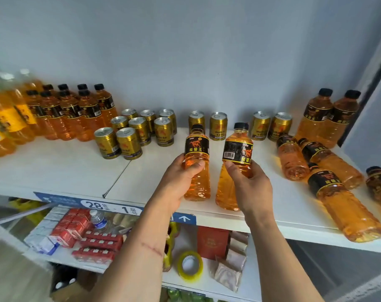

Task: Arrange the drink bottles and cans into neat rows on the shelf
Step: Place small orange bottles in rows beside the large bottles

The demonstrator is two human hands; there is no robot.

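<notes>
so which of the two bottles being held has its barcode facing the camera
The bottle in the right hand: a white barcode patch shows on its black label. The bottle in the left hand, shows the horse logo and characters instead.

Soft, even, bright light falls on the white shelf [54, 168] with only faint shadows, while the wide-angle lens bends the edges, the far-left bottles [2, 118] smear into blur, and small highlights glint on the can tops [129, 131].
</notes>
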